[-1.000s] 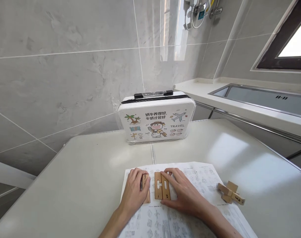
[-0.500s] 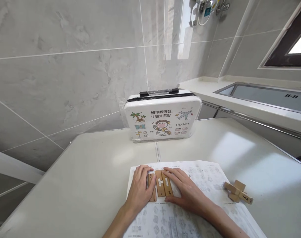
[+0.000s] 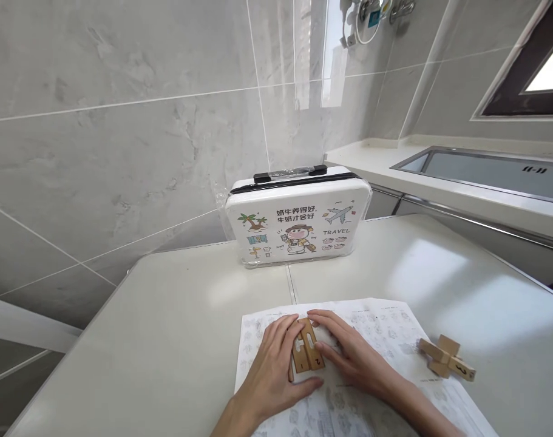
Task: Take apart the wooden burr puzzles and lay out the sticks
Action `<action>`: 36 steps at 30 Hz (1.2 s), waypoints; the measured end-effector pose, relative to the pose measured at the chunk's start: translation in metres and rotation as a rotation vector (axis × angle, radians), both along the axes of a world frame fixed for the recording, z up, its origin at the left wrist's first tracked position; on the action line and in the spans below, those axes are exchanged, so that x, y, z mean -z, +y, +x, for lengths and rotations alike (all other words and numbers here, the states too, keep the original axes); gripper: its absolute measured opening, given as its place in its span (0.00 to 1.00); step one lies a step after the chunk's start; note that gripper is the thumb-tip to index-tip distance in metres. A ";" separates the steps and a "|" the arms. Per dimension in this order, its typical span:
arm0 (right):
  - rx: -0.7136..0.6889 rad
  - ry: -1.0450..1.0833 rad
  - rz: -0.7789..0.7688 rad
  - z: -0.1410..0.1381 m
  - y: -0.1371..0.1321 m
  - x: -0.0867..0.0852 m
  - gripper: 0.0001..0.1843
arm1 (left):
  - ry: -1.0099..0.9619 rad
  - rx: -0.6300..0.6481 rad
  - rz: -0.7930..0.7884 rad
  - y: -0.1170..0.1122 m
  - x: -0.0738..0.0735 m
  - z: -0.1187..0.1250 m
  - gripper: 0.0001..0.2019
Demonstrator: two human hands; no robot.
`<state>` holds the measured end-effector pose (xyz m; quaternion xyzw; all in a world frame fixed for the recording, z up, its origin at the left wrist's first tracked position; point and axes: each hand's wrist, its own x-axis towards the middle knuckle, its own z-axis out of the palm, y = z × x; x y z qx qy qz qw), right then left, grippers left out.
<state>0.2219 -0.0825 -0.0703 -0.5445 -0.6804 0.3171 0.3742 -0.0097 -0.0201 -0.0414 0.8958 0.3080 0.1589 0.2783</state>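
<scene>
Two flat wooden puzzle pieces lie side by side on a printed sheet: the "1" piece and the "2" piece, both with cut-out slots. My left hand arches over the left side of the pair, fingers bent across the top and thumb stretched past the lower ends. It mostly hides a third wooden piece, whose lower tip shows beneath it. My right hand presses along the right edge of the "2" piece, fingertips at its top end and thumb at its side.
A cross-shaped assembly of wooden pieces, marked "3", rests at the sheet's right edge. A plastic-wrapped white case with cartoon prints stands against the tiled wall behind the white table. At right is a counter with a sink.
My left hand has moved right, over the third piece and against the "1" piece, and its thumb has swung out below. The right hand's thumb has moved up along the "2" piece.
</scene>
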 end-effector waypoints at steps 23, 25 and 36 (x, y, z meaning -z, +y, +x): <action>0.089 0.057 0.035 -0.005 -0.001 -0.015 0.14 | -0.009 -0.155 0.213 0.033 0.002 -0.020 0.32; 0.089 0.046 0.028 -0.005 -0.001 -0.016 0.13 | 0.003 -0.173 0.215 0.042 0.001 -0.028 0.32; 0.088 0.025 0.004 -0.005 0.000 -0.016 0.12 | 0.045 -0.184 0.211 0.053 -0.001 -0.037 0.32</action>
